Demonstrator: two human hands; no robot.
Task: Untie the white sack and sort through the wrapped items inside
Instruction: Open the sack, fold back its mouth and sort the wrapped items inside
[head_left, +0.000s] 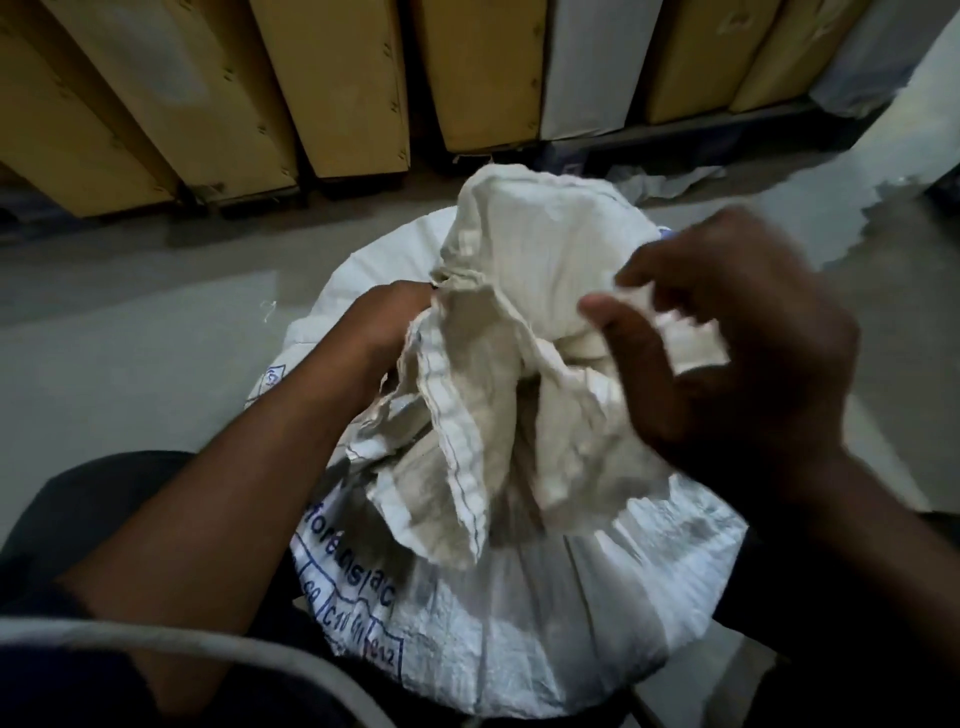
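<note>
A full white woven sack (545, 613) with blue print stands between my knees on the floor. Its gathered cream-coloured neck (530, 270) rises in crumpled folds at the middle of the view. My left hand (384, 322) grips the left side of the bunched neck, its fingers buried in the fabric. My right hand (727, 332), blurred by motion, pinches a fold on the right side of the neck between thumb and fingers. No tie or wrapped items show; the inside of the sack is hidden.
Tall brown cardboard cartons (337, 83) and a white one (597, 62) stand in a row on a dark pallet at the back. Bare grey floor (130, 338) lies to the left. A pale curved tube (218, 649) crosses the lower left corner.
</note>
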